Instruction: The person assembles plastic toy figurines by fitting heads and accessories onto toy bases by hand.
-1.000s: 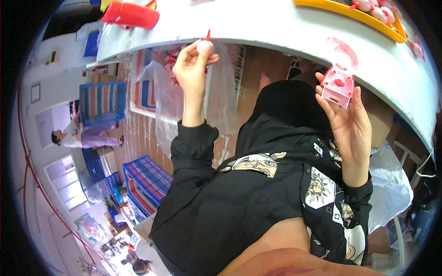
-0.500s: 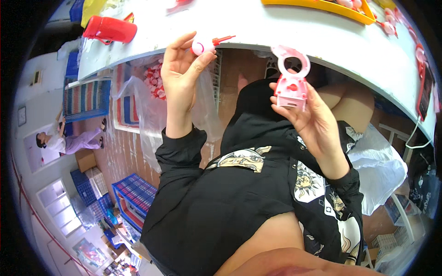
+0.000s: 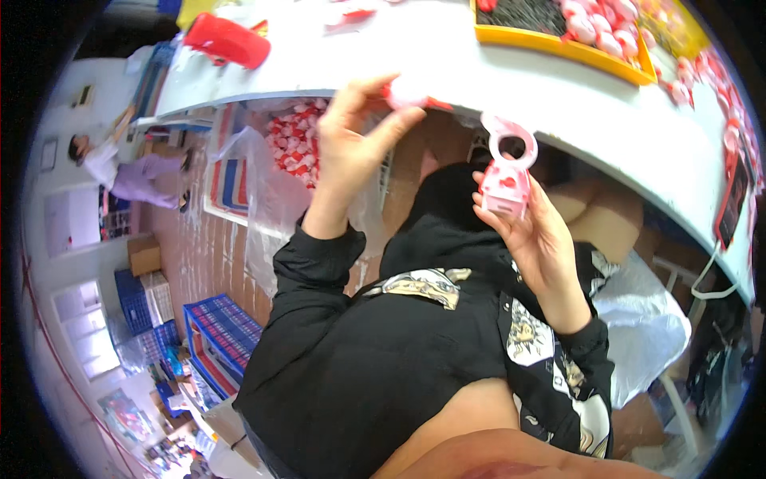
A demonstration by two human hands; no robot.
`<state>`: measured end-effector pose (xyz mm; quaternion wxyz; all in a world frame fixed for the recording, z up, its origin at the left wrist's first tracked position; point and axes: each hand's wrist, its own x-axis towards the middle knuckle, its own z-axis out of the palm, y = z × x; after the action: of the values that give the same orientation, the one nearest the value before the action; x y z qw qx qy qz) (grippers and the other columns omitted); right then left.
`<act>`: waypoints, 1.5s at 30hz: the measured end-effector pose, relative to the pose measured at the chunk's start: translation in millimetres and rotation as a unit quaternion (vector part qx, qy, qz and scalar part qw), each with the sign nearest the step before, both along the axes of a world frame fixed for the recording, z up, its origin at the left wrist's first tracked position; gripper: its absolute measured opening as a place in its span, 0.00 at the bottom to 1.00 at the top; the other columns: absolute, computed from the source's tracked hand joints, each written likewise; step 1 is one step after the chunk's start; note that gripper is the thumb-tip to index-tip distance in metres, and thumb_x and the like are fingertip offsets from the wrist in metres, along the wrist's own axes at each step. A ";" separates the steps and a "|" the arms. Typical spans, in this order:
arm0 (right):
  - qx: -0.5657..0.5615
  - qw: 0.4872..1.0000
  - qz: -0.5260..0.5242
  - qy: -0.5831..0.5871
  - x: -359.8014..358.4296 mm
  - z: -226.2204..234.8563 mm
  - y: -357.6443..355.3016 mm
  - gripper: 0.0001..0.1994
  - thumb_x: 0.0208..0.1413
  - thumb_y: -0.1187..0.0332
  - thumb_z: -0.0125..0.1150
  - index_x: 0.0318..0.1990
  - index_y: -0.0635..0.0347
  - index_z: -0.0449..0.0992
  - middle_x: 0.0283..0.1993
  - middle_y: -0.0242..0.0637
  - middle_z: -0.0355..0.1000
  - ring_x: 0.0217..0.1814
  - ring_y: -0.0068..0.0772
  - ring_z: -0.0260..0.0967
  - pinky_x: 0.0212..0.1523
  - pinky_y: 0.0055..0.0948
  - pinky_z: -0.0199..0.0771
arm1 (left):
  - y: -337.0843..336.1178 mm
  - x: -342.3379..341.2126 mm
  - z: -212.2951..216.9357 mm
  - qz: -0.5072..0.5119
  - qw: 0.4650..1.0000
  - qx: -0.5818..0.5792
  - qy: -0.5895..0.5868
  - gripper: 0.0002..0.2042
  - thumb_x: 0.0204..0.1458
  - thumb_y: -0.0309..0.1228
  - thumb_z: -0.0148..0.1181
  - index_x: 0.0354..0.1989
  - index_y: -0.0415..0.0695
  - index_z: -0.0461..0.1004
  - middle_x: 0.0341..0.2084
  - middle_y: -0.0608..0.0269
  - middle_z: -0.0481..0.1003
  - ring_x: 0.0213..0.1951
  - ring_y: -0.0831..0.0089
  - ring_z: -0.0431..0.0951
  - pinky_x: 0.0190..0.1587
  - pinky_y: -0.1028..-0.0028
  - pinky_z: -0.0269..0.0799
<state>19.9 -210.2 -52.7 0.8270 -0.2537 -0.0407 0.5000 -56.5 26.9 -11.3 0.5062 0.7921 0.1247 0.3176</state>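
Note:
A small pink-and-white ball (image 3: 408, 93) with a thin red stem is pinched between the thumb and fingers of my left hand (image 3: 349, 144), blurred by motion, at the table's near edge. To its right, my right hand (image 3: 539, 247) grips a pink plastic part (image 3: 506, 190) from below. That part has an open ring at its top and a blocky base with red spots. The ball and the pink part are apart. Both hands are over my lap, in front of the white table (image 3: 399, 52).
On the table are a red cylinder (image 3: 227, 40), a yellow tray (image 3: 558, 48) with ball pieces and dark thin parts, and a phone (image 3: 732, 209) with a white cable. A plastic bag of red-and-white pieces (image 3: 292, 145) stands below. Another person (image 3: 116, 164) is far left.
My left hand has moved right with the ball, closer to the pink part. My right hand still holds that part, slightly lower in view. More of the yellow tray shows.

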 end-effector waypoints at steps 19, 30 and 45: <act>0.019 1.000 -0.005 0.021 -5.7 3.1 -5.5 0.23 0.67 0.58 0.43 0.62 0.68 0.60 0.58 0.51 0.67 0.59 0.43 0.67 0.62 0.45 0.66 | -37.6 11.9 43.6 -0.169 0.984 0.045 0.026 0.18 0.47 0.19 0.66 0.48 0.36 0.72 0.34 0.60 0.78 0.35 0.75 0.79 0.38 0.77 0.77; 0.039 0.999 -0.001 0.009 1.8 9.2 -1.1 0.25 0.67 0.57 0.41 0.62 0.69 0.59 0.57 0.49 0.68 0.58 0.44 0.68 0.61 0.43 0.67 | -31.8 29.2 40.7 -0.251 0.963 0.101 -0.004 0.20 0.44 0.18 0.68 0.48 0.34 0.73 0.42 0.57 0.76 0.42 0.74 0.78 0.45 0.76 0.74; 0.060 0.998 0.011 -0.019 -2.8 7.4 -8.3 0.26 0.64 0.56 0.48 0.61 0.68 0.60 0.57 0.44 0.68 0.58 0.41 0.68 0.60 0.42 0.69 | -45.3 42.1 58.4 -0.314 0.934 0.144 0.088 0.16 0.48 0.22 0.64 0.47 0.39 0.73 0.34 0.59 0.76 0.34 0.72 0.78 0.38 0.74 0.75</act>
<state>17.1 -218.5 -45.3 0.8343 -0.2125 -0.0894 0.5008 -14.4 -18.4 47.0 0.4481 0.8797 -0.1338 0.0860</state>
